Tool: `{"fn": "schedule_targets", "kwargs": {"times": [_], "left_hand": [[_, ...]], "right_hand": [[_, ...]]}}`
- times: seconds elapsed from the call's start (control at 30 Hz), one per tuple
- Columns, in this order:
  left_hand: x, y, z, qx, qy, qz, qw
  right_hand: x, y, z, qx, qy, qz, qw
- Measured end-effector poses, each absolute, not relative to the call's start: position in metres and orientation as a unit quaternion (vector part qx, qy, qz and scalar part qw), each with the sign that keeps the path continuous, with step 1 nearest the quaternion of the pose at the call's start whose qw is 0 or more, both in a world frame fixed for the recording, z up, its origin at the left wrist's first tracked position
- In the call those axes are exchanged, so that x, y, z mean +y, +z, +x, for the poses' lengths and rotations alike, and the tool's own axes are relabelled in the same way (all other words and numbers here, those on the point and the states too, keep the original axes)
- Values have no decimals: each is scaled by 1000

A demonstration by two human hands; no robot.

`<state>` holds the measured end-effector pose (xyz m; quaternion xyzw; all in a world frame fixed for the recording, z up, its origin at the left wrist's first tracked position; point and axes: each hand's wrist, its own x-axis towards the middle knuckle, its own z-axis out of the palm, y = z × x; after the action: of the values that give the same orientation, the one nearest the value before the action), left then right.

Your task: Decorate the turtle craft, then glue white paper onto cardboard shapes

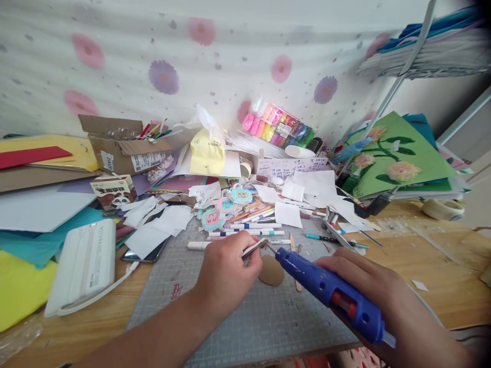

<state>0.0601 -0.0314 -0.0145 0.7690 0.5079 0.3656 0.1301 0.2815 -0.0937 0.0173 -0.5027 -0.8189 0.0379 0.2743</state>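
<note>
My right hand [356, 281] is wrapped round a blue hot glue gun [326, 286], with a clear glue stick [388, 339] poking from its rear end. The metal nozzle points left and meets the edge of a small thin flat piece [253, 247]. That piece is pinched between the thumb and fingers of my left hand [230, 266], and most of it is hidden. Below the nozzle, a rounded brown cardboard piece [271, 271] lies on the grey cutting mat [245, 327]. Beside it rests a wooden craft stick [297, 283], partly covered by the glue gun.
Several markers [253, 226], paper scraps [288, 214] and decorated paper tags [212, 219] crowd the mat's far side. A white power bank [86, 266] with a cable stands left. Behind are a cardboard box [118, 148] and a colourful clay pack [278, 125]. Tape [443, 208] sits right.
</note>
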Motion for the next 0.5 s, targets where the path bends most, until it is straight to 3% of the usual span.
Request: {"fn": "schedule_targets", "kwargs": {"times": [0.2,0.5], "left_hand": [[-32,-10,62,523,363,757,147],[-28,-6,62,560,351,716,224]], "right_hand": [[-92,13,282,-844,17,-507,176],[-96,5,293,-828,26,-517,216]]}}
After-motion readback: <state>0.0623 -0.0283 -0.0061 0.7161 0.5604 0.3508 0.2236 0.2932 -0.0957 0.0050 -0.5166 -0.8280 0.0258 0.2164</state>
